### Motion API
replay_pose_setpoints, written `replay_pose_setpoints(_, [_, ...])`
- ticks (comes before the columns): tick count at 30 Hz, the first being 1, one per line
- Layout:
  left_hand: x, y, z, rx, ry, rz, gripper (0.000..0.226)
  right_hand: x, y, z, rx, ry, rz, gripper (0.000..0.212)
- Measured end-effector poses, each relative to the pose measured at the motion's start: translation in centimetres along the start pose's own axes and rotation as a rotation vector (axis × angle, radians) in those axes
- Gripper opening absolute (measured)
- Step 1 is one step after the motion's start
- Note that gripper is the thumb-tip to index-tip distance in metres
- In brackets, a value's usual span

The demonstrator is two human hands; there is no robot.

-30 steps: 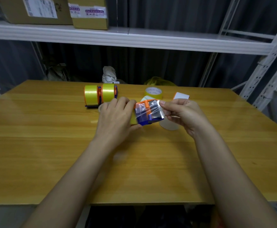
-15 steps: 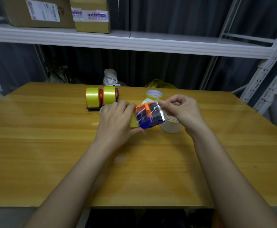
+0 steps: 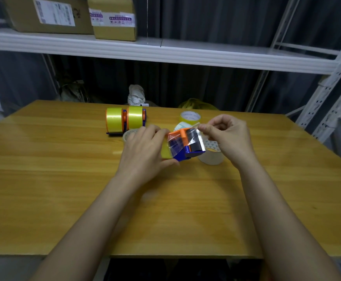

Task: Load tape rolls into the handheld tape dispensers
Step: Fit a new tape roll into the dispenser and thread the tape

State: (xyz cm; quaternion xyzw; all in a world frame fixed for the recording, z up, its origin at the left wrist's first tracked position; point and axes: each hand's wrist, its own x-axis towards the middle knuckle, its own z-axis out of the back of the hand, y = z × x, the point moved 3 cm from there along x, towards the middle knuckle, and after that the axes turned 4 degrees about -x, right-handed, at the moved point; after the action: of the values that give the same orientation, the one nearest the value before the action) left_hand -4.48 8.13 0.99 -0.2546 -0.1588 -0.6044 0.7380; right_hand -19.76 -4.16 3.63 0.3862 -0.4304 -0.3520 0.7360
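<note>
My left hand [image 3: 145,153] grips a blue and orange tape dispenser [image 3: 186,145] with a yellow roll in it, held just above the wooden table [image 3: 64,179]. My right hand [image 3: 228,136] pinches the free end of clear tape [image 3: 194,130] and holds it stretched over the dispenser's toothed blade. Two loaded dispensers [image 3: 125,120] with yellow rolls stand side by side behind my left hand. Loose rolls lie nearby: a yellowish one [image 3: 190,117] at the back, a pale one [image 3: 212,155] under my right hand, and one [image 3: 130,134] partly hidden by my left hand.
A white metal shelf [image 3: 165,53] spans above the table's far edge, with two cardboard boxes [image 3: 74,15] on it. A shelf upright [image 3: 331,78] stands at the right. Bagged items [image 3: 136,94] sit behind the table against a dark curtain.
My right hand has pulled the tape end up and rightward across the blade. The dispenser has tilted so the blade faces right. My left hand kept its grip.
</note>
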Motion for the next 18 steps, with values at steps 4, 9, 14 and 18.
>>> replay_pose_setpoints(4, [0.12, 0.22, 0.14, -0.006, 0.002, 0.002, 0.081, -0.26, -0.28, 0.28, 0.028, 0.015, -0.014, 0.018])
replay_pose_setpoints(9, [0.44, 0.49, 0.17, -0.001, -0.013, 0.003, 0.081, -0.94, -0.65, 0.61, 0.072, -0.015, -0.017, 0.017])
replay_pose_setpoints(14, [0.50, 0.24, -0.18, 0.020, -0.018, -0.027, 0.081, -0.68, -0.48, 0.61, 0.078, -0.079, -0.014, 0.018])
replay_pose_setpoints(18, [0.35, 0.08, -0.17, 0.036, -0.035, -0.040, 0.081, -0.02, -0.02, 0.76, 0.063, -0.046, 0.005, 0.017])
